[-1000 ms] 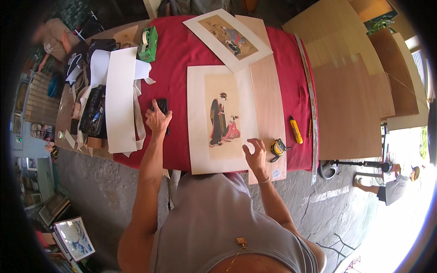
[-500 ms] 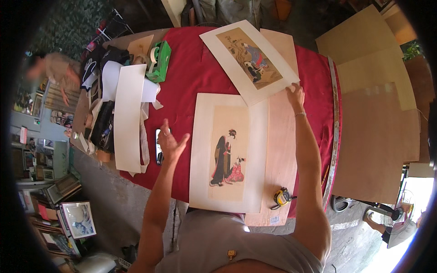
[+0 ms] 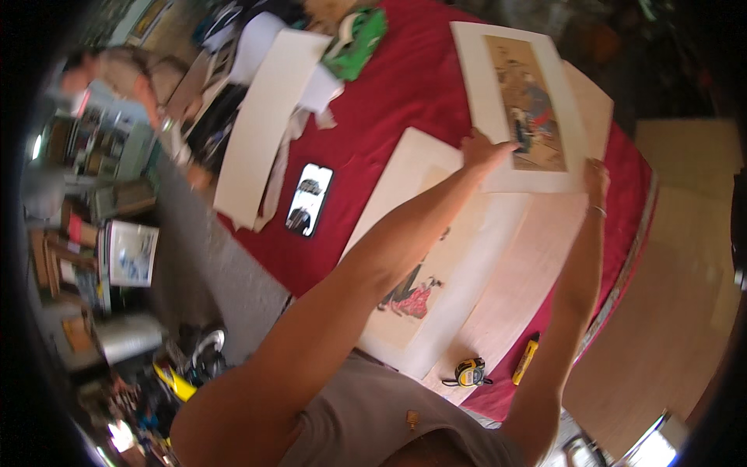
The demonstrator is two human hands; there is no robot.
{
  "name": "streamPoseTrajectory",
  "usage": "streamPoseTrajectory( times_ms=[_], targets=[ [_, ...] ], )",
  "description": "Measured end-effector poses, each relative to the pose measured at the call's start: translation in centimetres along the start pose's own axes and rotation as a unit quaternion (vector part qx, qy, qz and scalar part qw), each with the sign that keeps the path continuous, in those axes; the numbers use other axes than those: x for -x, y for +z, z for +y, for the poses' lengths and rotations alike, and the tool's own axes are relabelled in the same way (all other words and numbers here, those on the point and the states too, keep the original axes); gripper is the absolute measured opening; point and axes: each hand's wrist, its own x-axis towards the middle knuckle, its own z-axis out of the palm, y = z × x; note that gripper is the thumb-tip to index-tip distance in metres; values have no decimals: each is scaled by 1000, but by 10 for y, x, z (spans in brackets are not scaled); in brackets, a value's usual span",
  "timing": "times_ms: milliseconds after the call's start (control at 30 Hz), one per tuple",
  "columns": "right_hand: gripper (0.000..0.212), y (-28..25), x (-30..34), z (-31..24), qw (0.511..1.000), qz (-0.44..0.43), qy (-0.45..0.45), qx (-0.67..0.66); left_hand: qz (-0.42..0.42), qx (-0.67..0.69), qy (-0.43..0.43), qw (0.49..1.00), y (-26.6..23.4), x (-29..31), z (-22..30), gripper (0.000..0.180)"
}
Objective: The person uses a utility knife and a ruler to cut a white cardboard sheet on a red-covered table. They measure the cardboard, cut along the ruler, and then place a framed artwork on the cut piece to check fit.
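A matted print with seated figures lies at the far side of the red-covered table. My left hand grips its near left edge, thumb on top and pointing inward. At its near right corner my right hand is closed on the edge. The fingertips under the mat are hidden. A second matted print, with a standing woman in dark robes and a figure in red, lies nearer me. My left forearm crosses above it and hides part of the picture. Beneath both prints shows a pale wooden board.
A tape measure and a yellow cutter lie close to me. To the left are a lit phone, a long white strip and a green tape dispenser. Wood panels stand right; another person is far left.
My left hand has gone from open above the phone to the far print's left edge. That print has turned more upright. My view has swung, and the phone is now uncovered.
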Motion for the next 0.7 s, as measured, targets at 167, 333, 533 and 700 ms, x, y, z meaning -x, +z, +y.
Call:
streamPoseTrajectory(
  times_ms=[167,333,533,700],
  targets=[
    [36,-130,-1,-79,748,-117,228,-612,107,102,25,989,-71,-5,-22,58],
    [33,-205,68,-86,672,-102,253,-688,109,187,133,967,-105,22,-44,40],
    [9,-304,275,-149,575,-75,296,-759,-14,192,160,968,-207,168,-98,44],
    [17,-356,417,-216,470,-306,312,-767,-12,105,95,990,-260,268,-208,42]
  ],
)
